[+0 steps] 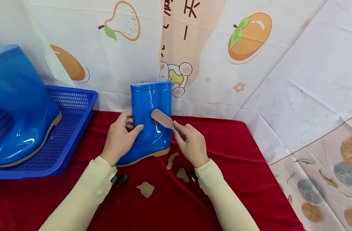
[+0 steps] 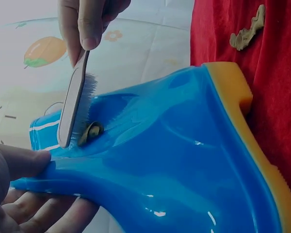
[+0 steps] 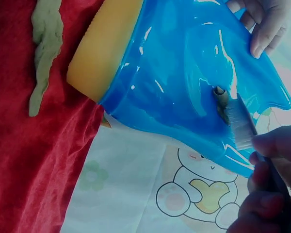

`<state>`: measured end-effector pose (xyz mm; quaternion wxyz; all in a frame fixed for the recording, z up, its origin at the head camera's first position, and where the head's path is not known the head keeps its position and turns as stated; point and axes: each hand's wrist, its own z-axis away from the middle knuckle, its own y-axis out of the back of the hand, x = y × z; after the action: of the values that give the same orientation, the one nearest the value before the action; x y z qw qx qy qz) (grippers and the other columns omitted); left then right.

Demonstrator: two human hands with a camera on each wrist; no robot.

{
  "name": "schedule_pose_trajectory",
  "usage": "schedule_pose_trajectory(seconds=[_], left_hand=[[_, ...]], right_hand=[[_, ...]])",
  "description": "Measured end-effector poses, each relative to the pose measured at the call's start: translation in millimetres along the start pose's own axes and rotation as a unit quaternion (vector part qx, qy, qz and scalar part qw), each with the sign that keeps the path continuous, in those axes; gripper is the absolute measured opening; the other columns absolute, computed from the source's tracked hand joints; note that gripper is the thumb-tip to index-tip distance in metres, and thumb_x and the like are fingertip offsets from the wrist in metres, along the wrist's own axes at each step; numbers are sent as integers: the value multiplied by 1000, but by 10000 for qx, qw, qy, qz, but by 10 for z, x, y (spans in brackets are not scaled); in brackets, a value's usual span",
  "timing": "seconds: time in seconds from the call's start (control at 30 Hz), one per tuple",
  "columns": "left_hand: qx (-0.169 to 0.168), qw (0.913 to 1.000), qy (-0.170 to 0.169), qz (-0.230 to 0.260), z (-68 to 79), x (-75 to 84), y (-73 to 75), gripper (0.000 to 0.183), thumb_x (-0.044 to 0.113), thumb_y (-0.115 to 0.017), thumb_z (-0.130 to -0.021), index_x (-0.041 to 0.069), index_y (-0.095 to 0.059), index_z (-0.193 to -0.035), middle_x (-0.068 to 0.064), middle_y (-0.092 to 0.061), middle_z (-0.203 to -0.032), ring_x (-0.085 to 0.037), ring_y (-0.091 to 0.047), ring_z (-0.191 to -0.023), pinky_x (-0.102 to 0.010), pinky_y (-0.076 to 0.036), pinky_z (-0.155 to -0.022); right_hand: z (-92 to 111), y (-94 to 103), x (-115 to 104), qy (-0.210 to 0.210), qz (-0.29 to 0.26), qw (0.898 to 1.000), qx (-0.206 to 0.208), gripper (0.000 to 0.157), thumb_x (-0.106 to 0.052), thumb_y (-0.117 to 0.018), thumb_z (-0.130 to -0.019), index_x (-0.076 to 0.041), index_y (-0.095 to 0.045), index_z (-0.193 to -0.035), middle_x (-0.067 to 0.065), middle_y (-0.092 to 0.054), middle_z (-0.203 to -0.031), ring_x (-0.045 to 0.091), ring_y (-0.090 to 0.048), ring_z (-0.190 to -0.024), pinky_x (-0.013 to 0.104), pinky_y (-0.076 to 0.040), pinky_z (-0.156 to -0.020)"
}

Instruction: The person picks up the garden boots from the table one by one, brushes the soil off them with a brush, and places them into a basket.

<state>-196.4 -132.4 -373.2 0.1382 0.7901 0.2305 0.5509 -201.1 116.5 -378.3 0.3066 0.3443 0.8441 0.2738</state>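
A glossy blue rain boot (image 1: pixel 153 99) with a yellow sole stands upright on the red cloth. My left hand (image 1: pixel 119 138) holds its shaft from the left, the thumb on the near side and the fingers round the far edge. My right hand (image 1: pixel 193 142) grips the handle of a pinkish-brown brush (image 1: pixel 163 118). The pale bristles (image 2: pixel 88 99) touch the boot's shaft beside a curled brown-green clump (image 2: pixel 93 131) stuck there. In the right wrist view that clump (image 3: pixel 221 103) lies right against the bristles.
At left, a second blue boot (image 1: pixel 23 106) stands in a blue plastic basket (image 1: pixel 89 96). Several flat brownish pieces lie on the red cloth (image 1: pixel 228 144), one piece (image 1: pixel 146 189) nearest me. Behind the boot hangs a white fruit-printed sheet (image 1: pixel 210 93).
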Motion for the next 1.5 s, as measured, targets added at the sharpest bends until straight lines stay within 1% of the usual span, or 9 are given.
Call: schedule_pose_trajectory(seconds=[0.27,0.37,0.5,0.67,0.8,0.97,1.1,1.27,1.5], left_hand=[[136,9997,-73,178,12,-26,11,42,23,-58,-95,10,-45,-133,-8,-64,-106,-21,-58,-87,-46,-51,-79],[167,9995,-137,226,1,-22,33,42,21,-58,-95,10,-46,-134,-9,-65,-109,-21,-60,-88,-47,-52,-81],[214,9993,-69,312,-8,-4,79,43,21,-58,-95,10,-46,-134,-11,-65,-112,-23,-62,-89,-50,-52,-82],[267,9991,50,313,-17,-3,122,42,23,-58,-95,9,-46,-133,-11,-65,-109,-23,-61,-84,-48,-53,-78],[115,9994,168,273,-32,-10,133,43,24,-58,-95,10,-44,-134,-10,-64,-107,-23,-59,-84,-47,-53,-77],[-172,9997,174,84,-48,1,125,49,26,-59,-94,11,-41,-137,-11,-62,-109,-25,-60,-91,-53,-51,-83],[-337,9993,120,-99,-41,27,117,51,29,-60,-94,11,-39,-137,-11,-60,-112,-27,-60,-96,-55,-51,-84],[-403,9989,186,-115,-30,32,99,53,31,-60,-94,11,-39,-137,-11,-59,-115,-26,-59,-98,-54,-51,-84],[-224,9990,376,-78,-46,-26,100,55,33,-60,-93,10,-38,-139,-13,-60,-116,-28,-61,-96,-56,-50,-85]], right_hand=[[10,5,19,-185,10,9998,-35,33,-27,-65,-90,-22,-65,-123,-9,-48,-67,6,-41,-57,22,-38,-46],[5,29,18,-210,-24,9998,-54,33,-28,-64,-90,-22,-65,-123,-9,-48,-67,6,-41,-57,23,-38,-46],[-8,73,11,-220,-159,9996,-62,31,-28,-64,-90,-21,-67,-120,-10,-48,-66,6,-41,-57,23,-37,-46],[-24,136,-10,-186,-266,9995,-11,29,-27,-64,-90,-19,-69,-117,-10,-47,-64,6,-40,-55,24,-35,-46],[-30,142,-12,-177,-303,9994,-7,29,-27,-63,-91,-19,-68,-119,-10,-47,-65,5,-41,-56,23,-36,-47],[-31,108,-15,43,-472,9988,129,33,-26,-62,-92,-19,-64,-125,-9,-48,-69,6,-41,-59,23,-36,-49],[-25,71,-29,238,-460,9987,-10,36,-26,-62,-93,-18,-62,-128,-8,-49,-72,7,-42,-60,22,-37,-49],[0,51,-10,-35,-228,9994,-260,35,-25,-64,-91,-18,-64,-125,-8,-48,-70,6,-41,-59,22,-37,-47],[-1,89,3,-343,-205,9982,-440,31,-25,-65,-90,-17,-67,-120,-9,-51,-69,7,-43,-57,23,-39,-47]])
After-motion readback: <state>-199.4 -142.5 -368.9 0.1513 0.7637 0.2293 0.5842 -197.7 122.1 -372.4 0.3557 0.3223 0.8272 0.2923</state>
